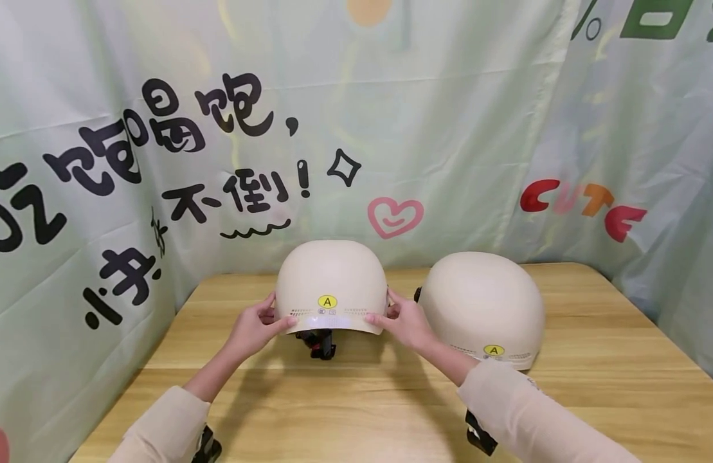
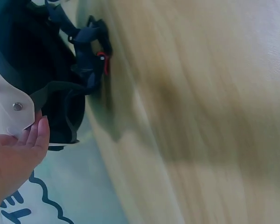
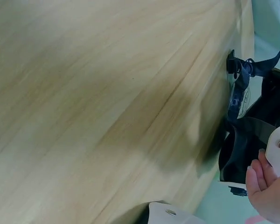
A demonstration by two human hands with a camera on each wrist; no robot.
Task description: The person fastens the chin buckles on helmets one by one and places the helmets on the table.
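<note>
Both hands grip a cream helmet (image 1: 332,273) by its lower sides, near the back of the table. My left hand (image 1: 258,328) has its thumb on the front rim and its fingers round the side. On the opposite side, my right hand (image 1: 407,321) holds the rim the same way. A yellow round sticker (image 1: 327,301) marked A sits on the front. Beneath the shell hangs a black chin strap (image 1: 323,346) with a buckle. The left wrist view shows the dark lining (image 2: 25,51) and a side rivet (image 2: 17,106).
A second cream helmet (image 1: 483,305) stands to the right, partly behind my right forearm. The wooden table (image 1: 333,411) ends at a printed cloth backdrop (image 1: 449,141) behind and at both sides. A black wrist device (image 1: 480,434) shows under the right sleeve.
</note>
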